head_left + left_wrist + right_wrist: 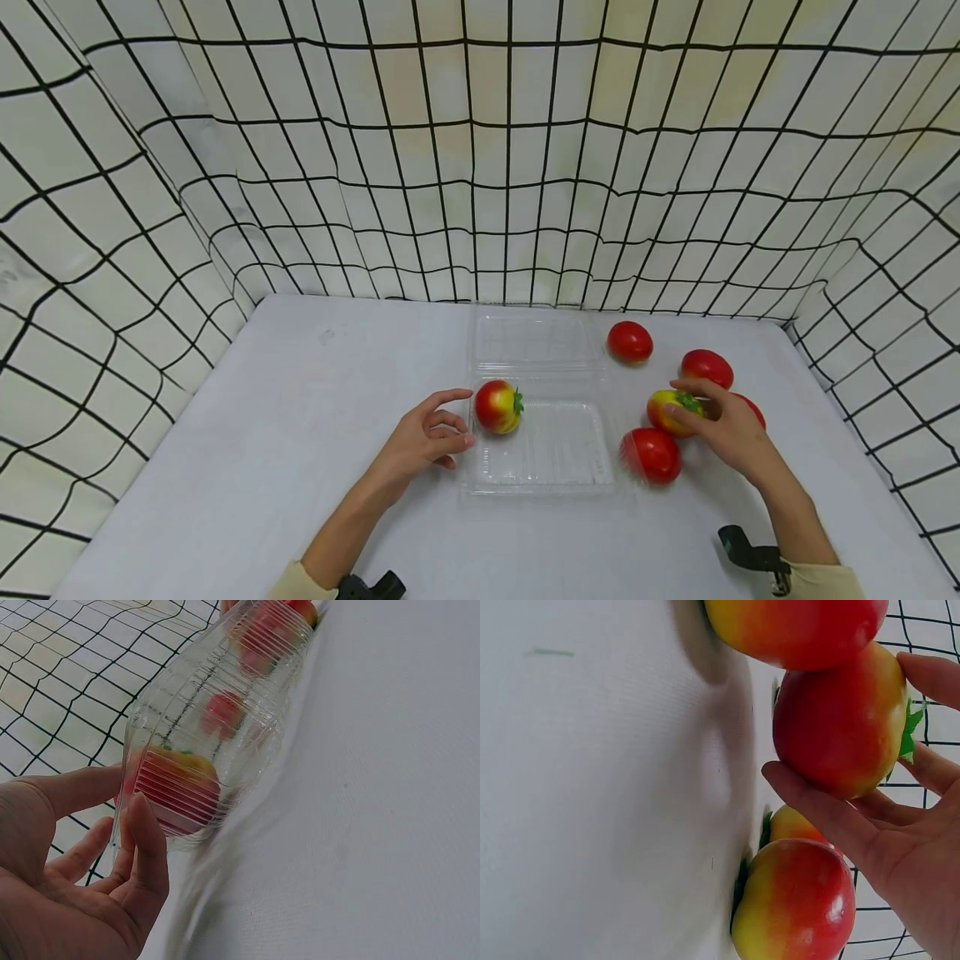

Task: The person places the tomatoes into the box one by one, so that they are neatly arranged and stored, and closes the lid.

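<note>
Here, the right hand (729,427) grips a fruit (663,410).

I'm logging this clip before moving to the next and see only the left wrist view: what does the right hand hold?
Observer: The right hand holds a red-and-yellow fruit.

Operator: Can you see leaves on that fruit?

Observer: Yes, green leaves show between the fingers.

Operator: How many other fruits lie near that hand, outside the clear container?

Observer: The head view shows four other fruits, one partly hidden by the hand, to the right of the clear container.
</note>
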`<state>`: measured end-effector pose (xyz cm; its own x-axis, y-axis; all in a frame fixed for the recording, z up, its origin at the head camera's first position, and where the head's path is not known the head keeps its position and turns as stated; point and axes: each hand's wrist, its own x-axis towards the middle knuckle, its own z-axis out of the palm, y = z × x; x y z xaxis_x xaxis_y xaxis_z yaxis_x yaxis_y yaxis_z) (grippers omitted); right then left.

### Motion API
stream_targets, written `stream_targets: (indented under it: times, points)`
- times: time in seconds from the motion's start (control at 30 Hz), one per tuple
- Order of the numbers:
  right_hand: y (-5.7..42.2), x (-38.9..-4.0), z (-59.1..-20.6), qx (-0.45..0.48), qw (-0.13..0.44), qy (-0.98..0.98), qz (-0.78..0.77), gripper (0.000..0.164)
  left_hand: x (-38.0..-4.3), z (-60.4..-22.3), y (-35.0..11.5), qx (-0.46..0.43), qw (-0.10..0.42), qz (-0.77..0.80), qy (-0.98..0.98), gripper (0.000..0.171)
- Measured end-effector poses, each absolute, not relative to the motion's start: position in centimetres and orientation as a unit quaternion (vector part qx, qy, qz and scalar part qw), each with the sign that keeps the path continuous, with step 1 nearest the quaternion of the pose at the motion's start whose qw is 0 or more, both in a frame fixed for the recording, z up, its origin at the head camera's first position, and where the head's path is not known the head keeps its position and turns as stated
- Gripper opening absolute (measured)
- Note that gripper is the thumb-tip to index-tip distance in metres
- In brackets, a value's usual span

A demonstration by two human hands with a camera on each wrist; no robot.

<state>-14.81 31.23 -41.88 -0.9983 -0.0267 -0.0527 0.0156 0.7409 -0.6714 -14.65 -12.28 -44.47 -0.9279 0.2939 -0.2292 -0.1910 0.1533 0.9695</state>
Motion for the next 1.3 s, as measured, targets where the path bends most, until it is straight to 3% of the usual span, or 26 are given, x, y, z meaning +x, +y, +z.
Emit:
stream_targets:
  times: [0.93, 1.07, 1.3]
  points:
    - [29.7, -14.6, -40.7, -0.043, -0.028, 0.895, -0.444, 0.046, -14.6, -44.7, -12.4, 0.025, 0.183, 0.651, 0.736, 0.063]
    - [29.4, -14.6, -40.3, -0.042, -0.022, 0.890, -0.453, 0.051, -14.5, -44.7, -12.4, 0.028, 0.184, 0.650, 0.737, 0.063]
    - [28.9, -14.8, -39.8, -0.064, -0.015, 0.891, -0.449, 0.073, -14.7, -44.7, -12.2, 0.033, 0.185, 0.649, 0.737, 0.064]
